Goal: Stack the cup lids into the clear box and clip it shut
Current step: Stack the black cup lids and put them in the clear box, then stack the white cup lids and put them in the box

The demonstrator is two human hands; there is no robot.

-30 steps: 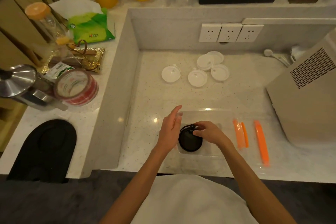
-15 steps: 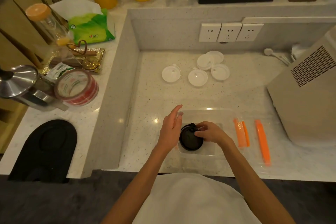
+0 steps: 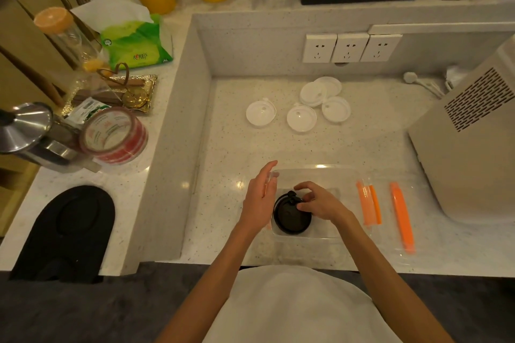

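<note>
— Head view: where is the black lid [image 3: 289, 216]?
— In the clear box [image 3: 320, 175] near the counter's front edge, between my hands.
— Your hands?
— My right hand [image 3: 320, 202] pinches the lid's far rim. My left hand [image 3: 260, 198] is flat and released against the box's left wall. White lids [image 3: 301, 117] lie well apart behind.

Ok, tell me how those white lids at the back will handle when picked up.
The white lids look like thin moulded plastic, so probably very light and slightly flexible. They lie flat on the counter, so unlikely to roll, though they may slide when nudged. Two overlap, so lifting one could shift its neighbour.
</note>
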